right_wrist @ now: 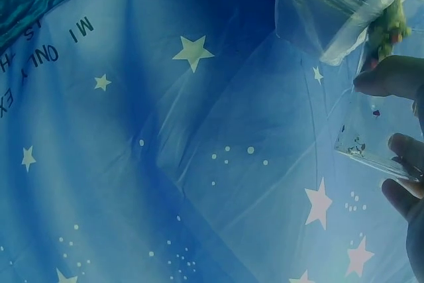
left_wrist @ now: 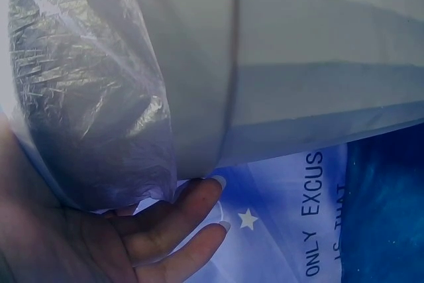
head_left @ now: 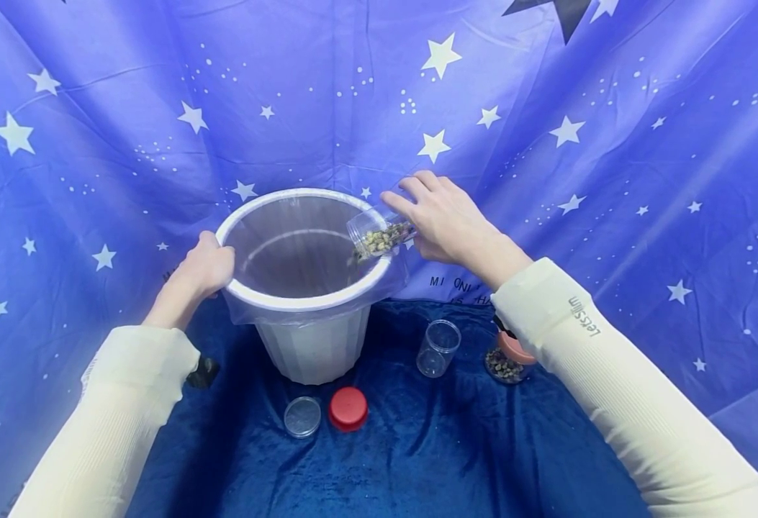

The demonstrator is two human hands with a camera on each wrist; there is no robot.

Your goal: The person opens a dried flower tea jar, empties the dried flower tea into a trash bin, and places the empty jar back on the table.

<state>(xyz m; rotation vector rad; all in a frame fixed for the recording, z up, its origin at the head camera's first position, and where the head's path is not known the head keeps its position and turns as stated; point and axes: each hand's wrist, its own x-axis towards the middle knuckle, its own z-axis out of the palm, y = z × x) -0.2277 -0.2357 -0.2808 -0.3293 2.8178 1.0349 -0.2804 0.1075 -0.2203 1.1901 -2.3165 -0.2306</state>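
- Two hands are seen at a white bin (head_left: 307, 316) that stands toward the rear of a dark blue cloth (head_left: 417, 460), with a star-printed backdrop (head_left: 612, 180) draped behind and to both sides.
- The bin is lined with a clear plastic bag (head_left: 301, 237), which is folded over its rim; in the left wrist view the bag (left_wrist: 93, 97) is seen hanging crumpled down the bin's outer wall (left_wrist: 318, 64).
- The left hand (head_left: 204, 267) is curled over the left side of the rim; its fingers (left_wrist: 179, 223) are seen reaching under the edge of the bag.
- The right hand (head_left: 446, 219) is closed round a small clear jar (head_left: 379, 234), held tipped on its side with its mouth over the right side of the bin's opening.
- Small greenish-brown dried pieces (head_left: 384, 239) are seen inside the tipped jar, gathered toward its mouth.
- In the right wrist view the jar (right_wrist: 371, 137) is pinched between thumb and fingers (right_wrist: 391, 76), with a few crumbs clinging to its wall.
- One empty clear jar (head_left: 438, 348) is stood upright on the cloth, right of the bin's base.
- A further jar of dried pieces (head_left: 507, 360), with a pinkish lid, is partly hidden behind the right sleeve (head_left: 612, 388).
- Near the front of the cloth, a clear lid (head_left: 302, 416) and a red lid (head_left: 348, 409) are laid just beside each other.
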